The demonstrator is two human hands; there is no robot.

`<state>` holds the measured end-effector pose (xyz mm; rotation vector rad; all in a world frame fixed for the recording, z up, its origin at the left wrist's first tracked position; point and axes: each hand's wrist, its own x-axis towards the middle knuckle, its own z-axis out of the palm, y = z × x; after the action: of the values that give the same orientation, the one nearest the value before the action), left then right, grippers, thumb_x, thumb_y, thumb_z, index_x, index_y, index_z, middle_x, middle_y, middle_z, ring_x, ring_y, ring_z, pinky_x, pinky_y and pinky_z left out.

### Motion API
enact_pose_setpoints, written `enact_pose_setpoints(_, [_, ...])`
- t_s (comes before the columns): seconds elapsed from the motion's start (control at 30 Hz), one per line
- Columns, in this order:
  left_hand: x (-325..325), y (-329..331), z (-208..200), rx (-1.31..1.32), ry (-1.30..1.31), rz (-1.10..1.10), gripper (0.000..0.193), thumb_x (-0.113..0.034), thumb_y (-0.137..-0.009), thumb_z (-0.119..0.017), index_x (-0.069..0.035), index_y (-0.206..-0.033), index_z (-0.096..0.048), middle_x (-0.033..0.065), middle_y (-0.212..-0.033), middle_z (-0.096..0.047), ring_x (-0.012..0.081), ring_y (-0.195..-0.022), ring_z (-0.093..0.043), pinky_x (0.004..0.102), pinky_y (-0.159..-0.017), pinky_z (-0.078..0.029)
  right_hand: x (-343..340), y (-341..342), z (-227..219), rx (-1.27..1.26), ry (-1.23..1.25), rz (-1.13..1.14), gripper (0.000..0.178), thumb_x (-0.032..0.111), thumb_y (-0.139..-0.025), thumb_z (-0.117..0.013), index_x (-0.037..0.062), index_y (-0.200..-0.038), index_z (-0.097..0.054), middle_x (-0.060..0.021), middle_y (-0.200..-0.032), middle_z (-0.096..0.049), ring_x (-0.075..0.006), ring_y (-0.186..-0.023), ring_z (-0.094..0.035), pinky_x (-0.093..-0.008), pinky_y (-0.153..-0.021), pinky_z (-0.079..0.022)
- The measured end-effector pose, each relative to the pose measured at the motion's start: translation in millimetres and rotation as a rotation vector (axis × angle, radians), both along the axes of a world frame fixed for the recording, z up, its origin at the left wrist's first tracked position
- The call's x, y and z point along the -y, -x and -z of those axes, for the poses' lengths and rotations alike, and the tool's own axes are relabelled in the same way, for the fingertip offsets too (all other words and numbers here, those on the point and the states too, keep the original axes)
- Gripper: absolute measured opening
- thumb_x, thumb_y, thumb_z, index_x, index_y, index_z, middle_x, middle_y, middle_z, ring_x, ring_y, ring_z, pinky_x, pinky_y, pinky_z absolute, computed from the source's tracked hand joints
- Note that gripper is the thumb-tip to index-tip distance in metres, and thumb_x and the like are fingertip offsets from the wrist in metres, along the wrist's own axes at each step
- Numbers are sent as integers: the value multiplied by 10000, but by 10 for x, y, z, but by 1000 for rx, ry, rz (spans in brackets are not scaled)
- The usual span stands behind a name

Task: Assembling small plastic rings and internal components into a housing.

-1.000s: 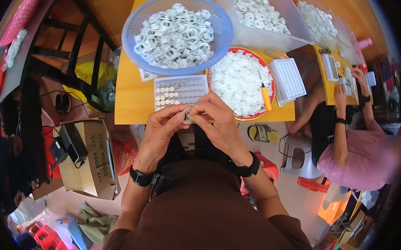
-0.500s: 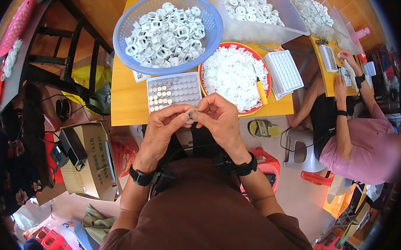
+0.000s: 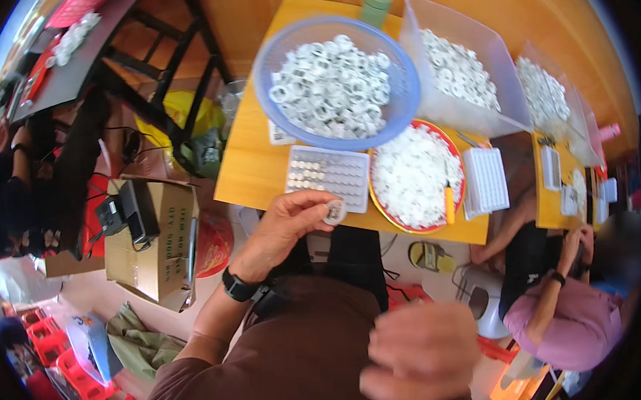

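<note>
My left hand (image 3: pixel 282 232) pinches a small round white plastic piece (image 3: pixel 335 213) between thumb and fingertips, just in front of the table's near edge. Right behind it lies a clear tray (image 3: pixel 348 174) with rows of round pockets, some on its left side holding small cream-coloured discs (image 3: pixel 305 175). My right hand (image 3: pixel 421 356) is low in front of my body, away from the table. Motion smears its fingers, so whether it holds anything cannot be made out.
On the wooden table (image 3: pixel 252 175) stand a blue basket (image 3: pixel 262 85) of white ring-shaped parts, a red-rimmed bowl (image 3: pixel 461 168) of white pieces with a yellow-handled tool (image 3: pixel 449 202), stacked trays (image 3: pixel 486 181), a clear bin (image 3: pixel 471 119) and a green cup (image 3: pixel 375 6). A co-worker (image 3: pixel 567 324) sits at right.
My right hand has let go of the small piece and dropped toward my body. The left hand keeps the piece, now turned flat side up. The view has shifted, and the co-worker's hands have left their table.
</note>
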<state>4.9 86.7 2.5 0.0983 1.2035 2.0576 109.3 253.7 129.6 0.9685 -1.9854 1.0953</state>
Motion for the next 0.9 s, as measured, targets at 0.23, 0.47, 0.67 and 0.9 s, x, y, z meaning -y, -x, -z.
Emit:
enact_pose_setpoints(0.23, [-33,-60,-20,3,-45,83,237,-118,-852,-592,-3,-1059,-598,83,-1010,-611,139,-891,-592,247,-751,-513,318,24,-355,-134,187,-28,91,105,-619,-653,31,-672,-666,-63,-580,-527,-169,-479,-528,-249,-458,-475])
enact_pose_setpoints(0.47, [25,-32,10,19,-21,81,249,-112,-862,-577,14,-1076,-590,83,-1027,-608,135,-906,-595,249,-754,-520,443,155,-276,-137,348,-42,124,92,-664,-636,-21,-712,-647,-72,-592,-486,-144,-476,-485,-222,-455,-441])
enact_pose_setpoints(0.67, [92,17,31,1,-51,28,248,-112,-864,-572,14,-1077,-584,96,-1033,-609,143,-909,-600,259,-749,-529,368,203,-153,-57,-78,-76,137,81,-613,-650,71,-750,-648,-31,-686,-559,-126,-549,-557,-234,-432,-429])
enact_pose_setpoints(0.9, [194,33,63,7,-62,-43,240,-112,-869,-564,13,-1073,-585,109,-1037,-607,148,-886,-609,252,-744,-538,-473,635,1063,685,32,633,70,79,-775,-582,34,-805,-626,-150,-753,-611,-329,-680,-596,-386,-587,-468])
